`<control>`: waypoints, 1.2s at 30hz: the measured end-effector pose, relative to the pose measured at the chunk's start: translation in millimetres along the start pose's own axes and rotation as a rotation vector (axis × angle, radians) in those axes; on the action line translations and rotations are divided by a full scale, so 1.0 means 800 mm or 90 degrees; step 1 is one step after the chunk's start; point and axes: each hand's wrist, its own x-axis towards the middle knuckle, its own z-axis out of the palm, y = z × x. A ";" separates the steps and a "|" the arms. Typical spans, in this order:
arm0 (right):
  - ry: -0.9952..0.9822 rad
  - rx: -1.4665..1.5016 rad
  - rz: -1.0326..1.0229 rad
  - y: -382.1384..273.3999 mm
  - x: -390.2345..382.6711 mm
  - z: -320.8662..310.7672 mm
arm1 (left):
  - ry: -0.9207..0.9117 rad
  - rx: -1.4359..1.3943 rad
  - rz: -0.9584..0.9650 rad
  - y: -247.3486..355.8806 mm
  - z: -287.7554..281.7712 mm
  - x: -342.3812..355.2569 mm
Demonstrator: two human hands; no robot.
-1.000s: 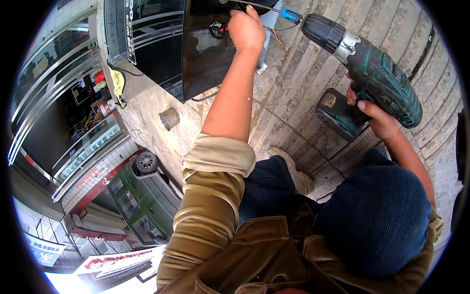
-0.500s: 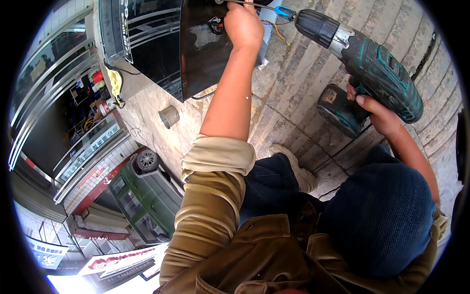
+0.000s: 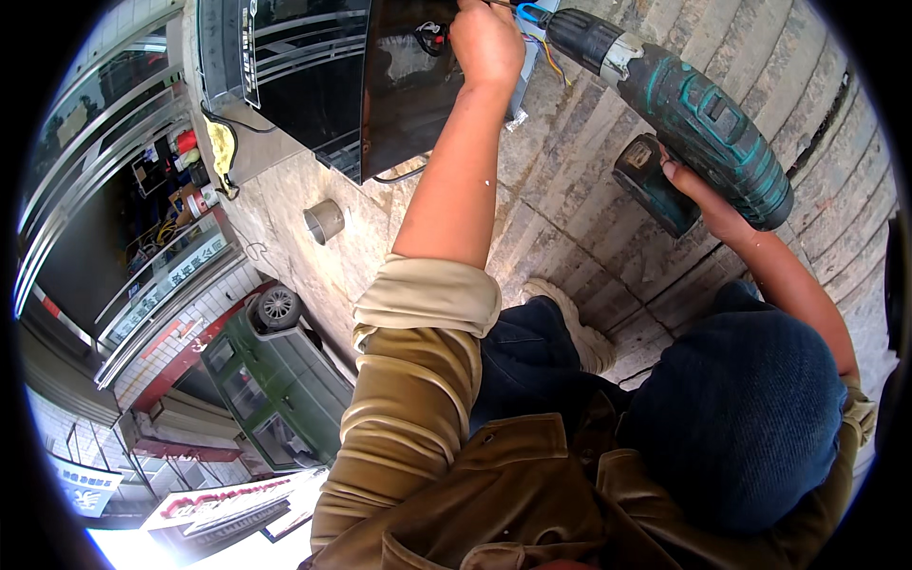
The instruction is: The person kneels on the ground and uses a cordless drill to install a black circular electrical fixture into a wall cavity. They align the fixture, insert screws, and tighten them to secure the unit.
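We see our left hand raised to the upper edge of the view, fingers curled into a closed fist against the right edge of a dark glossy panel. What it grips we cannot tell, since the fingers hide it; blue and yellow wires come out just beside the knuckles, next to a small grey bracket on the wall. A second bunch of red and dark wires shows on the panel's face, left of the fist.

Our right hand is wrapped shut around the grip of a teal and black cordless drill, with one finger lying along the black battery block at the bottom of the grip. The drill's dark chuck points up and left, its tip close to the wires and the left fist, right at the panel's edge.

Behind both arms runs a ribbed grey wall. Left of the panel a short grey pipe stub sticks out of the pale stone surface. Far below, a dark green car stands in front of shopfronts. Our sleeves are tan, the left one rolled to the elbow, and one pale shoe rests on the ribbed surface
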 end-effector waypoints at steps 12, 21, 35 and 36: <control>0.017 -0.256 -0.200 -0.018 0.003 0.010 | -0.042 -0.089 -0.012 0.004 -0.008 0.000; 0.053 -0.262 -0.302 -0.015 0.009 0.015 | -0.010 -0.038 0.038 -0.004 0.003 0.005; 0.043 -0.340 -0.339 0.010 0.018 0.016 | -0.010 -0.036 0.028 -0.009 0.011 0.006; 0.045 -0.356 -0.347 0.012 0.019 0.016 | -0.001 -0.034 0.039 -0.010 0.011 0.006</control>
